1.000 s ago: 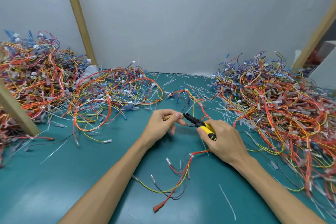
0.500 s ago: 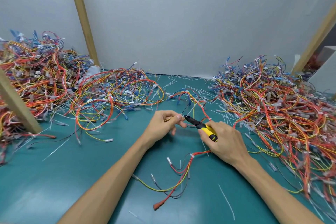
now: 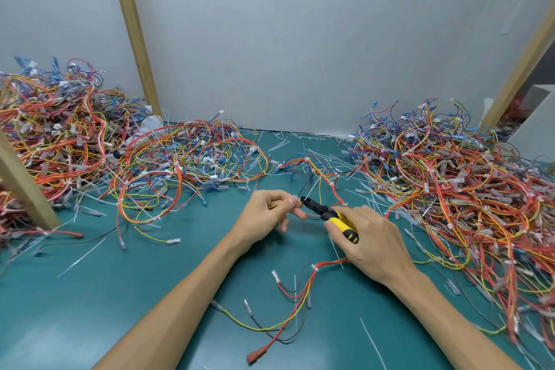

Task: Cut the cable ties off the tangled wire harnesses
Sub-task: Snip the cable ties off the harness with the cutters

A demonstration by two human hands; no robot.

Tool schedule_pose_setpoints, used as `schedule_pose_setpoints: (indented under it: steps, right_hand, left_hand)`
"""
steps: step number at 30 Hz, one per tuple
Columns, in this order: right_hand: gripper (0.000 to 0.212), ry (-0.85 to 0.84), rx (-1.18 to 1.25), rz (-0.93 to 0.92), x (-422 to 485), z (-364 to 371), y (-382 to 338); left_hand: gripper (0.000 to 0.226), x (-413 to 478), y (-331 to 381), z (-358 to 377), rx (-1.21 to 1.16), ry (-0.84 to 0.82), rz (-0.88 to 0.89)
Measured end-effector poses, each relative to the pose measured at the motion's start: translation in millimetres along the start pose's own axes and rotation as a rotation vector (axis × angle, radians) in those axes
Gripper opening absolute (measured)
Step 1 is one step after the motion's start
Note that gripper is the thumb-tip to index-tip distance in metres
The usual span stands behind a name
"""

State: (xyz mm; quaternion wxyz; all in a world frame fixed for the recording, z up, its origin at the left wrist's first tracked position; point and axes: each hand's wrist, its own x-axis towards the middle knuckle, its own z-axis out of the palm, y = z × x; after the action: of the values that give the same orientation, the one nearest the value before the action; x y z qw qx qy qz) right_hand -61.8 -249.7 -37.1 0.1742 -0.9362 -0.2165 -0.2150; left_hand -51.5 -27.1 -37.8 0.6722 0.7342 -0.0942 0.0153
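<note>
Site: a white backboard [image 3: 300, 39] stands behind a teal surface [image 3: 90, 309], braced by slanted wooden posts [image 3: 135, 39].

Stock: three heaps of tangled wire harnesses lie on the surface. The right heap [image 3: 465, 189] is the widest, the left heap [image 3: 54, 144] is piled highest, and a flatter middle heap [image 3: 186, 159] lies beside the left one. Wires are red, orange, yellow and blue, with white ties and clear-sleeved terminals.

Item in work: one separate harness [image 3: 300, 303] lies near the centre front. It runs from a red terminal at the near edge, under the right hand, and up to the left hand.

Left hand [image 3: 267, 216]: fingers curled, thumb and forefinger pinching a yellow strand of this harness, raised just off the surface.

Right hand [image 3: 369, 240]: closed round the yellow-and-black handles of a pair of side cutters [image 3: 330, 215]. The dark cutter nose points left.

Cable tie [image 3: 298, 199]: white, on the pinched strand, at the left thumb tip and touching the cutter nose. Whether the blades are closed on it cannot be told.

Debris: loose white tie offcuts [image 3: 372, 345] are scattered over the surface.
</note>
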Motion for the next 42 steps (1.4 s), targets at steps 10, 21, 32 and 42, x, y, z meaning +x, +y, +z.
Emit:
schedule_pose_setpoints:
  steps: [10,21,32,42]
  right_hand:
    - [0.053,-0.056,0.010,-0.003,0.2,-5.3,-5.2]
    - [0.042,-0.110,0.030,0.070,1.5,-12.1,-7.8]
    - [0.053,-0.307,0.552,0.327,6.6,-14.9,-9.0]
    - [0.048,-0.130,0.138,0.149,-3.2,-10.0,-17.7]
  left_hand:
    - [0.022,-1.5,2.1,9.1,-0.056,0.064,-0.029]
    - [0.026,-1.5,3.6,9.1,-0.047,0.076,-0.033]
    - [0.016,-0.2,1.4,15.0,-0.019,0.115,0.092]
    - [0.017,1.8,-1.5,14.3,-0.044,0.110,0.012]
